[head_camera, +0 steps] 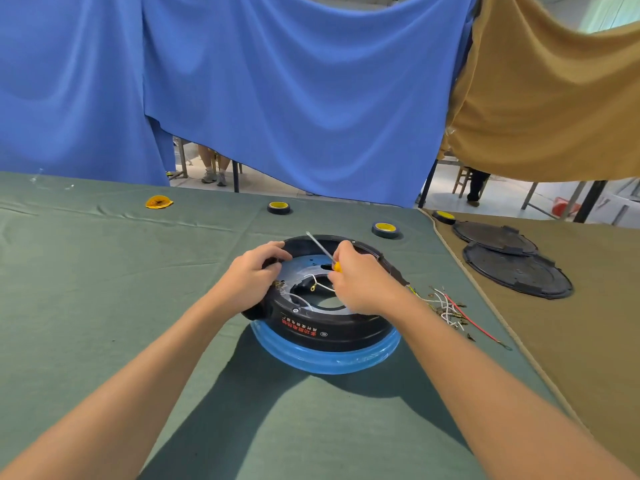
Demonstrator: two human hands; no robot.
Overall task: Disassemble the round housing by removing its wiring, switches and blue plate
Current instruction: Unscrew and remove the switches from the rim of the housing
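Partway: loose wires (450, 308) lie beside round housing (329, 327); blue plate (304, 268), white wire (320, 285) remain, switches perhaps too; left hand (252, 275) grips rim (301, 242); right hand (360, 282) clasps screwdriver (320, 249).

Green cloth (104, 271) left of round housing (332, 329) open. Loose wires (450, 306) crowd right side. Two tape rolls (385, 230) beyond far rim; screwdriver (322, 247) slants over it.

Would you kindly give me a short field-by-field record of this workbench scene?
housing: black, round, on the green cloth; blue plate in place inside
left hand: grips the housing's left rim
right hand: holds a yellow-handled screwdriver over the plate
wiring: a white wire inside; loose wires lie right of the housing
aside: two black covers on the tan cloth; tape rolls behind
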